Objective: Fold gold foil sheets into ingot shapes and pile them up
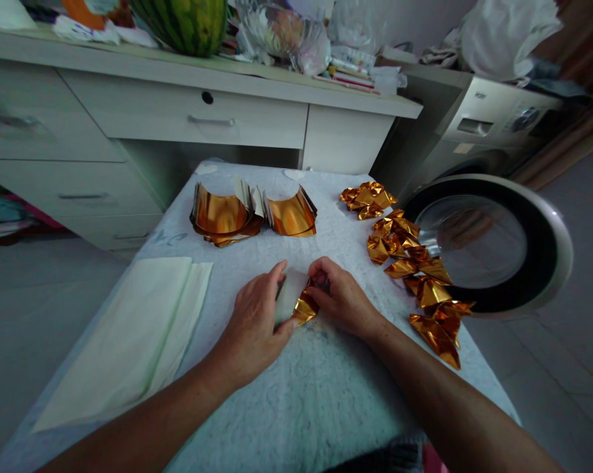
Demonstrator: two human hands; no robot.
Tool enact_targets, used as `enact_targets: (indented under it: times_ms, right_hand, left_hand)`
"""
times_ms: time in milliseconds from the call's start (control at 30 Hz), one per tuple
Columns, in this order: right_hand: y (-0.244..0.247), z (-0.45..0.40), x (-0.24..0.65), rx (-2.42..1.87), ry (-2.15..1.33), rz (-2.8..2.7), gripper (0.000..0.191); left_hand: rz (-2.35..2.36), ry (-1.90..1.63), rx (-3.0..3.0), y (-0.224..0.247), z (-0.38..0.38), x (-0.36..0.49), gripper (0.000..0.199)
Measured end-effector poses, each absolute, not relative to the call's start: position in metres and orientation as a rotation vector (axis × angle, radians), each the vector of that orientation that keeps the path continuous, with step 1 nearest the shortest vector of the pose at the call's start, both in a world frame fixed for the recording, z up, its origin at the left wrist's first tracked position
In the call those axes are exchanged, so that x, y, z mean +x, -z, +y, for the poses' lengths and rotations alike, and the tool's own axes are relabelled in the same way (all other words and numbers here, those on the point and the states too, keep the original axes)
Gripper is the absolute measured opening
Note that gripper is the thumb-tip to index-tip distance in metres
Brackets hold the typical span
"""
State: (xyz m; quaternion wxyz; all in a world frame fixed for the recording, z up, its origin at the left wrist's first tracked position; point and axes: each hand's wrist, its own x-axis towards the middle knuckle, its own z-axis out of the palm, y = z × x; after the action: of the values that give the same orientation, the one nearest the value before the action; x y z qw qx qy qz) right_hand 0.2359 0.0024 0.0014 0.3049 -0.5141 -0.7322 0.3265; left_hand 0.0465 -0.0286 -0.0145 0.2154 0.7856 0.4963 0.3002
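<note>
A small sheet (291, 295), pale on one side and gold on the other, is held between my hands above the cloth-covered table. My left hand (257, 322) grips its left side, thumb at the lower edge. At the right, the curled fingers of my right hand (340, 295) pinch the gold part, which is folded over. Two stacks of curved gold sheets, the left stack (222, 213) and the right stack (291, 215), stand beyond my hands. Several folded gold pieces (427, 289) lie in a row along the table's right side.
Folded pale paper (123, 328) lies on the left of the table (296, 407). A white desk (257, 118) with a watermelon (183, 23) and a glass bowl stands behind. The open round door (543, 243) of a washing machine reaches the table's right edge.
</note>
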Motion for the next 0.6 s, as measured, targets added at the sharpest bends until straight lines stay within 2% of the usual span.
enact_targets:
  times_ms: [133,200,333,533,600]
  right_hand:
    - [0.002,0.001,0.238,-1.189,-1.169,-1.67,0.023]
    - [0.002,0.001,0.238,-1.125,-1.248,-1.573,0.027]
    - [-0.001,0.002,0.24,-1.029,-1.437,-1.424,0.019]
    - [-0.006,-0.002,0.242,-0.993,-1.559,-1.366,0.027]
    - [-0.007,-0.004,0.242,-1.009,-1.585,-1.372,0.028]
  left_hand:
    - [1.39,-0.822,1.995,0.011,-0.028,0.047,0.087]
    - [1.384,-0.808,1.857,0.007,-0.027,0.047,0.082]
    - [1.362,-0.948,1.593,0.0,-0.023,0.045,0.068]
    - [1.25,-1.217,1.251,-0.006,-0.016,0.039,0.062]
    - [1.238,-1.29,1.169,-0.005,-0.015,0.038,0.052]
